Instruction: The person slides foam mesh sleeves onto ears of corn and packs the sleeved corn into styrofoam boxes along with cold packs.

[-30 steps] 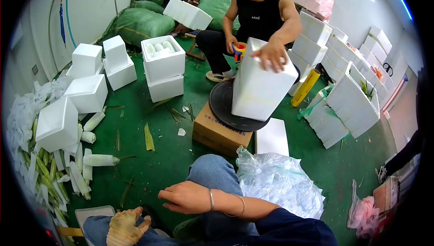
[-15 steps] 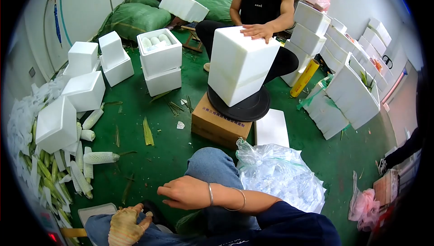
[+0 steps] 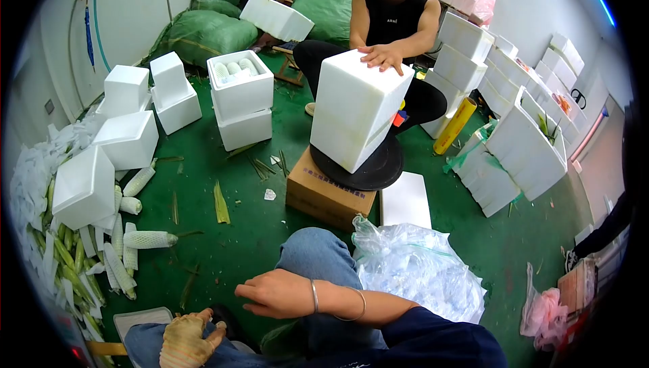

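Note:
My left hand (image 3: 186, 342), in a worn pale-yellow glove, lies on my jeans (image 3: 145, 341) with thumb and fingers apart. Bare and with two bangles at the wrist, my right hand (image 3: 277, 293) rests over my other leg, fingers loosely bent and nothing in them. In front of me a tall white foam box (image 3: 358, 111) stands on a black round turntable (image 3: 378, 175) above a brown carton (image 3: 318, 192). A co-worker's hand (image 3: 382, 56) presses on its top. Beside its right side shows a small orange and blue object (image 3: 399, 117), partly hidden.
A clear plastic bag (image 3: 419, 273) of pale contents sits by my knee, near a white foam lid (image 3: 405, 199). Netted corn cobs (image 3: 150, 239) and foam boxes (image 3: 125, 139) lie left. A yellow roll (image 3: 455, 126) and stacked boxes (image 3: 527, 138) stand right.
The orange and blue object has come into view beside the foam box, whose position on the turntable has shifted slightly. My hands stay nearly still; the view has tilted up a little.

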Motion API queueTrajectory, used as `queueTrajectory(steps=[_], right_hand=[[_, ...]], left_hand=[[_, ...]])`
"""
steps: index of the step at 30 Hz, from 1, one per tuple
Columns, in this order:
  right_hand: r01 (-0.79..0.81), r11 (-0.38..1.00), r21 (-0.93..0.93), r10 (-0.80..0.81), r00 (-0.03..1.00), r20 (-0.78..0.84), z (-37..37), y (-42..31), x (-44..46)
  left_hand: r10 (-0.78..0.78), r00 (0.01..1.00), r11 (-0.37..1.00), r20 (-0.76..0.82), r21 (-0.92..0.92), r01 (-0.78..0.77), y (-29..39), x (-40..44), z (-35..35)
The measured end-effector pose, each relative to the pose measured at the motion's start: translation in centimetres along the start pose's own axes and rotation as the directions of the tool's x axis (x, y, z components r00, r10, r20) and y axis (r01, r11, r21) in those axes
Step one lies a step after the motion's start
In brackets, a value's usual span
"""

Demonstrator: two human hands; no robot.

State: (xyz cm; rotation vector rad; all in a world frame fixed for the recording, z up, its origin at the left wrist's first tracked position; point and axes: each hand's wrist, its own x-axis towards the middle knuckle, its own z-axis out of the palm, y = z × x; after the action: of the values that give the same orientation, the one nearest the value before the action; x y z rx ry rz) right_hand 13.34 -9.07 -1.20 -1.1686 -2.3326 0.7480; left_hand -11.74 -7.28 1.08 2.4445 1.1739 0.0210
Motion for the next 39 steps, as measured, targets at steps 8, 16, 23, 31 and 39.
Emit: queueTrajectory(steps=[8, 16, 23, 31, 39], right_hand=[[0.003, 1.0, 0.004, -0.003, 1.0, 0.004, 0.1, 0.1, 0.0], [0.003, 1.0, -0.02, -0.002, 1.0, 0.025, 0.0, -0.1, 0.1], [0.005, 1.0, -0.004, -0.005, 0.999, 0.032, 0.1, 0.0, 0.1], [-0.001, 1.0, -0.01, 0.002, 0.999, 0.036, 0.0, -0.1, 0.1], [0.015, 1.0, -0.025, -0.014, 1.0, 0.024, 0.3, 0.1, 0.1]], left_hand=[[0.012, 1.0, 1.0, -0.021, -0.01, -0.013, 0.0, -0.2, 0.0], [0.001, 0.999, 0.999, -0.033, -0.032, -0.002, -0.2, -0.4, 0.2], [0.003, 1.0, 0.999, -0.021, -0.037, -0.003, -0.5, -0.3, 0.4], [0.044, 0.996, 0.999, -0.076, -0.006, -0.045, -0.6, -0.5, 0.6], [-0.09, 0.996, 0.996, -0.008, -0.012, 0.09, 1.7, -0.2, -1.3]])
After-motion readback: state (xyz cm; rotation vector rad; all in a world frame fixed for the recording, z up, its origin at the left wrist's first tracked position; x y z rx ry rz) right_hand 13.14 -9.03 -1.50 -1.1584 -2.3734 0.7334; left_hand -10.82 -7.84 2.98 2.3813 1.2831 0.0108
